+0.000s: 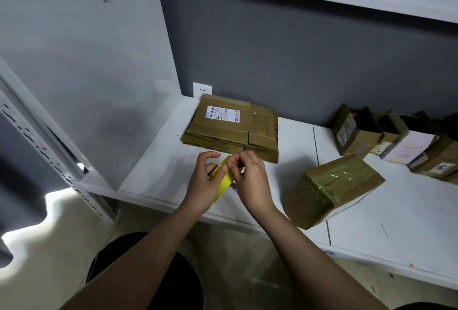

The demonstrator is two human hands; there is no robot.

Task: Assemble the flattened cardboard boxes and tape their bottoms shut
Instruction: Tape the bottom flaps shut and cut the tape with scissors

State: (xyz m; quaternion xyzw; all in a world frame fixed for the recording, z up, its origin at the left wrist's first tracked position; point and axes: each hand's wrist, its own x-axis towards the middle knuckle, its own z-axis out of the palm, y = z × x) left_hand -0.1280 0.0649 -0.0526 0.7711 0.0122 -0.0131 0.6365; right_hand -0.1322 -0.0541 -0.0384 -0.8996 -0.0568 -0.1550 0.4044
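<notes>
White shelving (158, 181) is carrying everything under a grey wall. Left hand (205, 183) is curling round the yellow tape roll (224, 181), held on edge, while the right hand (250, 181) is pinching at its rim. Behind, flattened boxes (233, 128) are lying stacked. Rightward, a taped box (332, 188) is lying on its side; beyond it, assembled boxes (386, 141) are standing open-topped, insides dark.

Both hands meet over the front edge of the white worktop (409, 223). The left hand (207, 183) grips a yellow tape roll (224, 181), and the right hand (250, 176) pinches at its rim. Behind them lies a stack of flat boxes (231, 127). To the right a taped box (332, 187) lies on its side, and open boxes (396, 141) line the grey wall.
</notes>
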